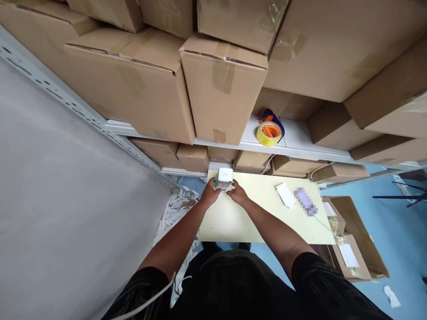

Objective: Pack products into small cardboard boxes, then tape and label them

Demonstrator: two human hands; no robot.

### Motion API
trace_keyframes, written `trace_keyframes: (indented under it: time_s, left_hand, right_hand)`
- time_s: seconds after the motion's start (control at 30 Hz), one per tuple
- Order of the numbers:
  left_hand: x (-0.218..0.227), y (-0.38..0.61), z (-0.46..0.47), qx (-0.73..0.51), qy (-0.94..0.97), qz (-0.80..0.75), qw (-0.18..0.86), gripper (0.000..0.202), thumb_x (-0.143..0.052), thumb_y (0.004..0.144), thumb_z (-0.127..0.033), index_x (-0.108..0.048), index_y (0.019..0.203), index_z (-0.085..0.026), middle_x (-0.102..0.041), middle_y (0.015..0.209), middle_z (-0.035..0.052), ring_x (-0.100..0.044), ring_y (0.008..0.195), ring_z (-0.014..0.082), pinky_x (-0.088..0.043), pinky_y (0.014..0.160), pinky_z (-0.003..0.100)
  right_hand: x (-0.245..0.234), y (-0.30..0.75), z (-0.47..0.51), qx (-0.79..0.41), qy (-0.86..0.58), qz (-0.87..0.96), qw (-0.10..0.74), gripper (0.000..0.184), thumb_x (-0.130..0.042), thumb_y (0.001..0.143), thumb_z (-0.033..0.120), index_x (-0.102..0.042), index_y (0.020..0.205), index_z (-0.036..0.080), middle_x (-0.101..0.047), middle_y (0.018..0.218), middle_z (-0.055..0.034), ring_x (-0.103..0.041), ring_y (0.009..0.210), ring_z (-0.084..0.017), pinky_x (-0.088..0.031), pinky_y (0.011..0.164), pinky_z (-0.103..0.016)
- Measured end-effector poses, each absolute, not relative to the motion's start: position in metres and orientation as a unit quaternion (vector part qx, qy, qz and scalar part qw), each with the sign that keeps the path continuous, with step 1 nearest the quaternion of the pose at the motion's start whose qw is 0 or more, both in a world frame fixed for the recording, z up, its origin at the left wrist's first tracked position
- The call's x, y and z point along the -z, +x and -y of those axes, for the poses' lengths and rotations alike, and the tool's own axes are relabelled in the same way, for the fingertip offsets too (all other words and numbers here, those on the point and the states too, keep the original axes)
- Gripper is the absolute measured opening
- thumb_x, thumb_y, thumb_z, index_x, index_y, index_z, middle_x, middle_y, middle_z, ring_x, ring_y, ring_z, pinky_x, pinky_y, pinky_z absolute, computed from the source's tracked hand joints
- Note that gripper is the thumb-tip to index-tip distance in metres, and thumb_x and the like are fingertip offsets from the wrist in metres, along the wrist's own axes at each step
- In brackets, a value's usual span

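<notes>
Big brown cartons (150, 84) crowd the metal shelf (296, 138) above a pale yellow table (253, 213). An open carton (363, 249) sits on the blue floor to the table's right. A yellow tape roll (268, 133) rests on the shelf. At the table's far left corner the left hand (211, 193) and right hand (237, 192) clasp a small white box (224, 177) between them, fingers closed on its sides. A white card (285, 194) lies well apart to the right
</notes>
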State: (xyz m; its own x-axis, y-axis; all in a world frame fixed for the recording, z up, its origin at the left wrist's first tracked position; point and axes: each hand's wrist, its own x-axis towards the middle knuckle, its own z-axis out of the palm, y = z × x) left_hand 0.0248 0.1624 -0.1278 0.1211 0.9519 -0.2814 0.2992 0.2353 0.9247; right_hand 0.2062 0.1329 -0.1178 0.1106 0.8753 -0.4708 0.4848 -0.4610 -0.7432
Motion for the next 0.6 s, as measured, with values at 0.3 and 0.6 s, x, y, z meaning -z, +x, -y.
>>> trace_keyframes:
  time_s: [0.3, 0.6]
  left_hand:
    - [0.127, -0.014, -0.074, -0.192, 0.513, -0.607, 0.576, 0.033, -0.066, 0.08, -0.032, -0.067, 0.109, -0.018, -0.073, 0.12, 0.0111, -0.071, 0.108, 0.0253, -0.057, 0.085, 0.034]
    - [0.09, -0.021, -0.018, -0.223, 0.539, -0.605, 0.543, 0.032, -0.059, 0.078, -0.043, -0.068, 0.098, -0.019, -0.076, 0.103, 0.0082, -0.072, 0.1, 0.0251, -0.057, 0.083, 0.036]
  right_hand:
    - [0.067, 0.269, -0.048, -0.416, -0.744, 0.437, 0.287, 0.032, -0.062, 0.086, 0.034, -0.066, 0.116, 0.023, -0.075, 0.105, -0.0036, -0.071, 0.094, -0.021, -0.054, 0.088, -0.033]
    - [-0.15, 0.354, -0.204, -0.076, -0.794, 0.494, 0.345, 0.053, -0.062, 0.094, 0.04, -0.053, 0.129, 0.002, -0.059, 0.129, -0.0144, -0.049, 0.097, -0.013, -0.04, 0.094, -0.03]
